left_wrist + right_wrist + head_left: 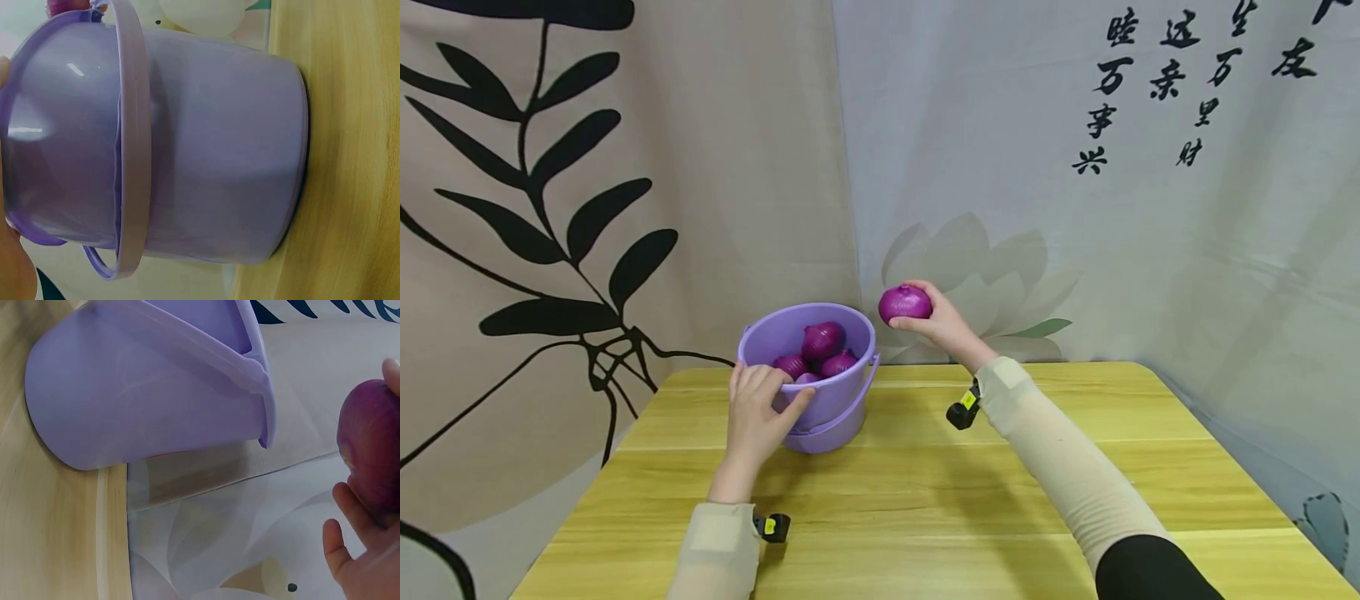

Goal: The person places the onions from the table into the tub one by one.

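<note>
A purple bucket (831, 408) stands upright on the table, with several red onions (823, 341) inside it. My left hand (758, 408) grips the bucket's near left rim, the thumb lying along the outside wall. In the left wrist view the bucket (219, 144) fills most of the picture, its handle (134, 144) hanging down. Just right of the bucket and at about rim height, my right hand (936, 318) holds another red onion (904, 305) in the air. The right wrist view shows this onion (372, 440) between the thumb and fingers, apart from the bucket (144, 394).
The wooden table (880, 517) ends just behind the bucket. Behind it hangs a cloth backdrop (760, 167) with printed black leaves, a pale lotus and dark characters. Small black cameras (962, 408) are strapped at both wrists.
</note>
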Demonstrator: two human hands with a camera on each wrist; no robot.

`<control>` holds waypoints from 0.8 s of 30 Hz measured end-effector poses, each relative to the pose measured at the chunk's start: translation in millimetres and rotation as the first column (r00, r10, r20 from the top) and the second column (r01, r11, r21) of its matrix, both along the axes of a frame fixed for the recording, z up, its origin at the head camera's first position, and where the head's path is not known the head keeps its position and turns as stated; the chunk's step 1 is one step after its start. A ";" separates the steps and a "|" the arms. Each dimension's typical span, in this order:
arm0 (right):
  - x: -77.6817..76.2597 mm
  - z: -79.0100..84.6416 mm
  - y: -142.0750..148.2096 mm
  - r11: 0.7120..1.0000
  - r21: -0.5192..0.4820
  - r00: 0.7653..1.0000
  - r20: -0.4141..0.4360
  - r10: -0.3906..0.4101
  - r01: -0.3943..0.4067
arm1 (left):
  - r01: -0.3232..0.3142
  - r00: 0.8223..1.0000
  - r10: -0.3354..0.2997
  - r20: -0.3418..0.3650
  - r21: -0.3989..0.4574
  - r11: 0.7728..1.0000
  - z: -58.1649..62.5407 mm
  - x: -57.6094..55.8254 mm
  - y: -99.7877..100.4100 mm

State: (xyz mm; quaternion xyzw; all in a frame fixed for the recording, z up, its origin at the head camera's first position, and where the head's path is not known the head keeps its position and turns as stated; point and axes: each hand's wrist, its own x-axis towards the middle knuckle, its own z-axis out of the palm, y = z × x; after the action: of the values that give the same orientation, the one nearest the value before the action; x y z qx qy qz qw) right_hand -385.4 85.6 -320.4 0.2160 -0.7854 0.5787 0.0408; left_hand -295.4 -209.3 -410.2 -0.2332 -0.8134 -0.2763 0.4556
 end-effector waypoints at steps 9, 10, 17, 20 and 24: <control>-2.1 -1.5 -7.6 1.000 -0.001 0.999 -0.031 0.011 -0.011 | -0.004 1.000 0.004 0.003 -0.002 1.000 -0.2 -0.3 -0.1; -1.7 -1.6 -8.4 1.000 0.001 0.999 -0.031 0.011 -0.011 | -0.004 1.000 0.004 0.002 -0.002 1.000 -0.7 -0.6 -0.4; 0.5 -2.5 -17.2 0.999 0.041 1.000 -0.026 0.017 -0.016 | -0.002 1.000 0.002 -0.002 -0.002 1.000 -1.4 -1.5 -0.9; 0.9 -3.4 -20.4 0.999 0.049 1.000 -0.020 0.022 -0.021 | -0.004 1.000 0.004 -0.003 -0.002 1.000 -1.3 -1.3 -0.5; -0.3 -5.0 -22.7 0.999 0.043 0.999 -0.017 0.032 -0.032 | -0.007 1.000 0.007 -0.005 -0.005 1.000 -1.3 -1.4 -0.1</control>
State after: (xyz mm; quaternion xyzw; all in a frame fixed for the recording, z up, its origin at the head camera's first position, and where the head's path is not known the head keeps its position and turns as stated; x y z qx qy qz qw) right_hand -385.7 62.9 -325.4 0.2344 -0.7936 0.5605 0.0338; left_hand -296.9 -209.4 -411.6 -0.2324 -0.8137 -0.2720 0.4581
